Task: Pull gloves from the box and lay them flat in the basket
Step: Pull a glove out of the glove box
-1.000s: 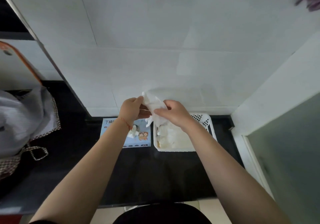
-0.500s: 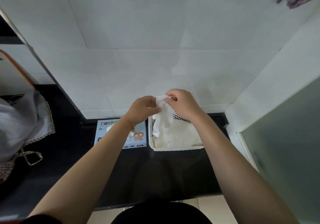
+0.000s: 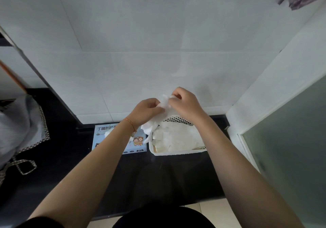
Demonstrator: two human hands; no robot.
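Black counter (image 3: 158, 178) carries a white perforated basket (image 3: 178, 152); just left of the basket, a pale blue glove box (image 3: 139, 145), partly hidden by the left forearm. Grey cloth (image 3: 15, 127) lies well left of the basket. Above the basket's left rim, left hand (image 3: 147, 112) and right hand (image 3: 187, 105) pinch a crumpled white glove (image 3: 165, 105), its fingers dangling; more white gloves (image 3: 176, 138) lie inside.

White glove (image 3: 163, 112) crumpled, pinched in my grip, hanging limp. Below it: white perforated basket (image 3: 178, 152) holding flat gloves (image 3: 176, 138). Left of basket, blue glove box (image 3: 137, 143), lying flat.
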